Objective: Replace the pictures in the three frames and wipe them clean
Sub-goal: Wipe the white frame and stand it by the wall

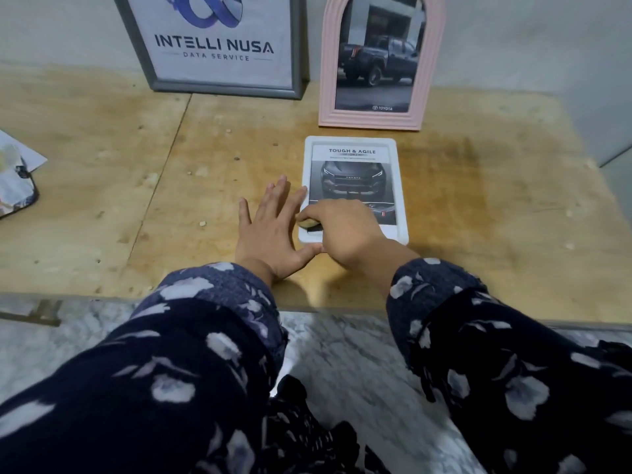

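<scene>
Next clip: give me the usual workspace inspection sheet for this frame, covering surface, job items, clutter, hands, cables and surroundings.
Surface: stained plywood table, with small crumbs and dents.
Job's things: white frame lying flat, car picture inside; pink arched frame and grey frame standing against the wall.
Clutter: papers on a dark tray at the far left edge.
Hands: left hand flat on the table, fingers straight, against the white frame's left edge; right hand curled over the frame's lower left, pinching something small and dark, unclear what.
Cables: nothing seen.
Surroundings: pale wall behind, marbled floor below.
</scene>
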A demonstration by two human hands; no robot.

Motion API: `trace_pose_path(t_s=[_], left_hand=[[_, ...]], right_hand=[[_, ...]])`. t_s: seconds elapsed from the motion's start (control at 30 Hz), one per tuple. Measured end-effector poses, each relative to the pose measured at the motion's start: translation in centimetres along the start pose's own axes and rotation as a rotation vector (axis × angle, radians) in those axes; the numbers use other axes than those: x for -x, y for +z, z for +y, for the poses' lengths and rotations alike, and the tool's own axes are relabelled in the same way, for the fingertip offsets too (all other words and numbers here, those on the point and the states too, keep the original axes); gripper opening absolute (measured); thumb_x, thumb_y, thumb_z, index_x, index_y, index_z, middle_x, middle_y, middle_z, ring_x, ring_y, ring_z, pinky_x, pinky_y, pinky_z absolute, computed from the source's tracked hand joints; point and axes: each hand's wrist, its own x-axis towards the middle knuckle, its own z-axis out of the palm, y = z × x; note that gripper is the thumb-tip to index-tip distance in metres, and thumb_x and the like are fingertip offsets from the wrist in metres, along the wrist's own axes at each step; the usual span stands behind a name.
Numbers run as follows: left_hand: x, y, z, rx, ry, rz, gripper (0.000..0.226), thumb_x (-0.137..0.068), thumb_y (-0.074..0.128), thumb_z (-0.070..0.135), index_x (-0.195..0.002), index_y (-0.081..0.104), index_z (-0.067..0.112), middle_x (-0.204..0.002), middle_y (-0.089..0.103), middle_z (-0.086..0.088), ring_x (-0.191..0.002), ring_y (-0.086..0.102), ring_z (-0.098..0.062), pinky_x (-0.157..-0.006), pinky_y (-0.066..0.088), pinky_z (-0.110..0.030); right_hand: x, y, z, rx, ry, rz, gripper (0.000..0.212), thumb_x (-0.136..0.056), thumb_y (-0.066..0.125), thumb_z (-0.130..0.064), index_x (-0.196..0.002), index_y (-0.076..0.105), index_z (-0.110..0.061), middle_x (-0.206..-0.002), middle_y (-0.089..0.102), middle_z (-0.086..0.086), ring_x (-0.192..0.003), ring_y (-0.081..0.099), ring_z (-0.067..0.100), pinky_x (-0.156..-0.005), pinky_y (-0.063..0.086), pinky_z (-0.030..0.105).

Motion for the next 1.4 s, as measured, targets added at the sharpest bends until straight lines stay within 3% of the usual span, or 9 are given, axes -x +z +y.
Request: trace_pose_path(t_s=[0.2,0.4,0.63,0.9,1.17,1.4], left_hand=[[0.0,0.1,0.2,0.005,0.007,-0.007,0.100,-0.061,0.017,0.082,-0.152,0.008,0.042,-0.162,-0.010,0.005,-0.149,-0.003,-0.018,-0.115,-0.004,-0.059],[0.1,0.2,0.1,0.002,0.019,-0.018,0.099,-0.062,0.013,0.088,-0.151,0.008,0.045,-0.162,-0.010,0.007,-0.149,-0.001,-0.018,-0.114,-0.002,-0.061],[0.0,0.2,-0.1,-0.017,0.031,-0.010,0.098,-0.063,0.017,0.093,-0.150,0.008,0.048,-0.162,-0.012,0.007,-0.149,-0.001,-0.018,-0.114,-0.001,-0.060],[-0.1,0.3,-0.4,0.019,0.026,0.002,0.100,-0.061,0.024,0.094,-0.149,0.012,0.048,-0.161,-0.013,0.006,-0.149,0.001,-0.016,-0.115,0.000,-0.060],[0.1,0.2,-0.2,0.023,0.029,0.010,0.099,-0.063,0.024,0.094,-0.149,0.014,0.047,-0.162,-0.010,0.005,-0.149,0.004,-0.019,-0.115,0.001,-0.060],[0.1,0.1,-0.1,0.039,0.025,0.021,0.096,-0.064,0.026,0.092,-0.149,0.017,0.047,-0.162,-0.006,0.003,-0.149,0.005,-0.019,-0.115,-0.001,-0.060]], right_hand=[[1.2,0.0,0.0,0.026,-0.045,-0.026,0.031,-0.091,0.057,-0.027,-0.122,0.059,-0.034,-0.124,0.059,-0.008,-0.115,0.055,0.020,-0.093,0.045,0.038],[1.6,-0.4,-0.2,0.025,-0.060,-0.040,0.026,-0.090,0.060,-0.025,-0.115,0.064,-0.033,-0.124,0.061,-0.008,-0.115,0.055,0.020,-0.091,0.046,0.038],[1.8,0.0,0.9,-0.171,0.060,-0.023,0.029,-0.082,0.065,-0.011,-0.103,0.072,-0.030,-0.107,0.070,-0.001,-0.102,0.062,0.020,-0.089,0.051,0.037],[2.9,0.4,2.6,-0.208,0.172,0.010,0.045,-0.081,0.049,0.003,-0.093,0.073,-0.032,-0.103,0.070,0.002,-0.096,0.063,0.022,-0.084,0.053,0.037],[4.4,0.4,3.5,-0.089,0.189,0.039,0.044,-0.083,0.047,0.003,-0.100,0.070,-0.031,-0.107,0.068,0.002,-0.106,0.058,0.021,-0.072,0.043,0.026],[5.6,-0.8,4.4,-0.036,0.231,-0.006,0.049,-0.083,0.042,0.008,-0.105,0.070,-0.024,-0.103,0.066,-0.002,-0.089,0.051,0.014,-0.067,0.037,0.025]])
